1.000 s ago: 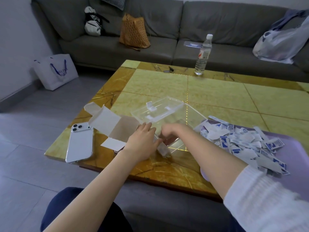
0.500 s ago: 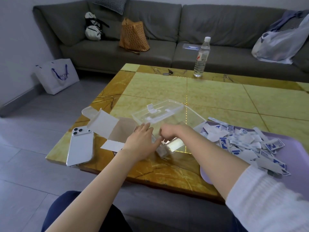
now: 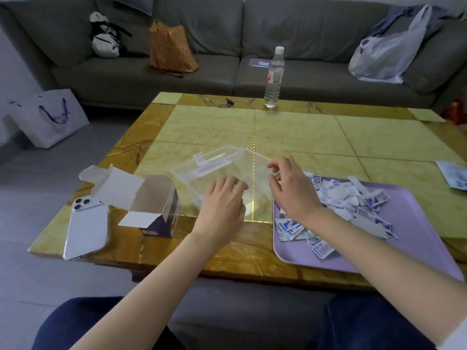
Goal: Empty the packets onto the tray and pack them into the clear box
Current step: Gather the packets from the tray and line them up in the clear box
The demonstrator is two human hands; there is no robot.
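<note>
Grey sofa (image 3: 227,46) far beyond fingers (image 3: 232,183). Yellow marble-look coffee tbl (image 3: 303,132) under them. Grey tile floor (image 3: 38,188) to their L, pale wall (image 3: 10,72) further L.

Left hand (image 3: 222,202) rests on clear box (image 3: 217,170), right hand (image 3: 293,192) at its rim — packets (image 3: 353,205) heaped on tray (image 3: 424,253).
</note>
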